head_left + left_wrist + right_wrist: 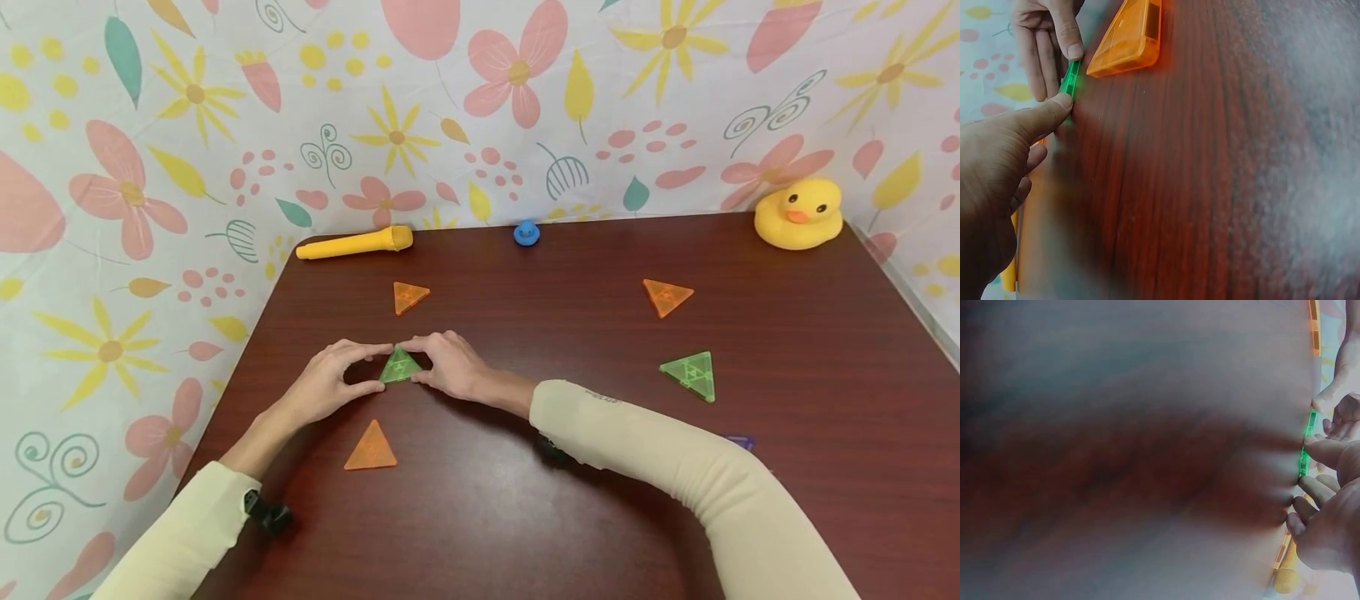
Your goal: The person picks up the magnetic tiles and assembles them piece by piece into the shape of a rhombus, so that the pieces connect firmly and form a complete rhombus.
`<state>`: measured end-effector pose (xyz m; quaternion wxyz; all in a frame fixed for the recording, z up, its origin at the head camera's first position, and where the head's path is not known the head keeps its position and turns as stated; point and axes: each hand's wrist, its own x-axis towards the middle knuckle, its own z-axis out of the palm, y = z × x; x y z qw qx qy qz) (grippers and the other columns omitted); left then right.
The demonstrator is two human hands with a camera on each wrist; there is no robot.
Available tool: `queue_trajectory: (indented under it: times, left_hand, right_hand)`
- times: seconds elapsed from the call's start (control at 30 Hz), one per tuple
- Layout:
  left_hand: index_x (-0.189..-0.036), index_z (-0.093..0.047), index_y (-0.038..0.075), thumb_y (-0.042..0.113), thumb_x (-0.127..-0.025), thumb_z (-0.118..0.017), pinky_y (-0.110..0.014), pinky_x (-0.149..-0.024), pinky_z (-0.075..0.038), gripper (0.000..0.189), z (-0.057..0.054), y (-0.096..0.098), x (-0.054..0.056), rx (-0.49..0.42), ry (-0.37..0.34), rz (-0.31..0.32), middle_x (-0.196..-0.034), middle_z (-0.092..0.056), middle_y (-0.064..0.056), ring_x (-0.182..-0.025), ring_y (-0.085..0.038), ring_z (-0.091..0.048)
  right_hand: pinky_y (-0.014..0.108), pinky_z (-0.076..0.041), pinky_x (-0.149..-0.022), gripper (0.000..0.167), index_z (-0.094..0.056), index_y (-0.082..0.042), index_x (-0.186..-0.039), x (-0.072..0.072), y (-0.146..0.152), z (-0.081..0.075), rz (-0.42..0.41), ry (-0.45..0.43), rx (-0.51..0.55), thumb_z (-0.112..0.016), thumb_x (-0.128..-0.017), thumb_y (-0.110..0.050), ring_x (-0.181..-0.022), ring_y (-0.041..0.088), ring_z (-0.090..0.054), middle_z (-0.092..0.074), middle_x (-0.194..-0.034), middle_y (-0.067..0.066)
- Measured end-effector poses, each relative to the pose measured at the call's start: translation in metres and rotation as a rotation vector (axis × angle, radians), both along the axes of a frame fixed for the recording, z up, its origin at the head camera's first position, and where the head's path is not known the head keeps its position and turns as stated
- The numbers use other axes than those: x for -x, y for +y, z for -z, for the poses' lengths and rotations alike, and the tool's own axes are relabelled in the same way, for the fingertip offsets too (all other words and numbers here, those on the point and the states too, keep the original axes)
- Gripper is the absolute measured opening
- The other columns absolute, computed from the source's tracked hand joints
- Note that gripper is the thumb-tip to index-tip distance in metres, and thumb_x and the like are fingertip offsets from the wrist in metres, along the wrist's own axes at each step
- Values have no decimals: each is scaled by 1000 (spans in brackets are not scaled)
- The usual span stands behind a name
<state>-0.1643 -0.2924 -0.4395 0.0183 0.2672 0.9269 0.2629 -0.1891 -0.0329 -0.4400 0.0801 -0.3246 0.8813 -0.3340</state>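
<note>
Both the left hand (pixel 324 385) and the right hand (pixel 450 367) pinch a green translucent triangular tile (pixel 400 367), thumbs at its near corners and index fingers at its far tip. It sits directly between them, touching each, so neither hand is nearer. One corner points away from the person; with sides looking near equal, it shows no clear long axis. It is over the table's (pixel 480 533) left part, between a far orange triangle (pixel 409 297) and a near orange triangle (pixel 371 450); whether it is lifted, I cannot tell.
</note>
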Motion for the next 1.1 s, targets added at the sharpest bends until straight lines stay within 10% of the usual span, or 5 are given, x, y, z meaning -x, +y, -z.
queue_trajectory:
  times: [0.57,0.8,1.1]
  left_hand:
    - [-145,-68,19,27,-86,-92,-48,-95,-52,64,5,27,11,-22,50,89,-134,-71,3,-116,-20,-60]
    - [-146,-67,20,32,-87,-90,-51,-101,-50,64,5,41,14,-21,37,123,-139,-68,5,-122,-20,-58]
    - [-142,-70,19,28,-91,-88,-51,-101,-49,55,6,58,17,8,97,152,-134,-71,4,-120,-22,-60]
  right_hand:
    - [36,-58,-97,47,-72,-8,-137,-5,35,-1,39,7,71,-85,-92,-9,-118,23,-71,-73,-132,8]
    - [31,-59,-85,45,-75,-9,-135,-7,53,1,48,35,74,-85,-91,-7,-88,19,-77,-74,-129,9]
    - [30,-60,-81,37,-78,-9,-128,-6,74,2,56,59,92,-84,-92,-3,-102,21,-77,-77,-122,8]
